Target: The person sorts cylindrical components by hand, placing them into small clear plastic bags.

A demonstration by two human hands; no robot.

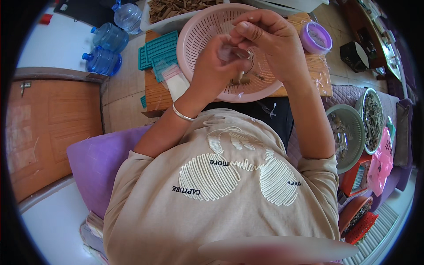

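Above a pink slotted plastic basket (187,42) my two hands are close together. My left hand (214,66), with a silver bangle at the wrist, is curled round a clear, shiny plastic-looking piece (234,53); its exact kind is hard to make out. Just to the right and farther up, my right hand (276,42) is closed, thumb and fingertips pinched together. Whatever is between those fingertips is too small or hidden to name. A few small brown pieces (240,81) lie in the basket below, partly covered by my left hand.
The basket stands on a wooden table (318,73) with teal ridged trays (161,46) and a purple round container (316,38). Beyond it is a white bin of brown pieces (176,9). At my right are a grey-green basin (346,132) and a pink bag (380,163); water jugs (110,37) stand left.
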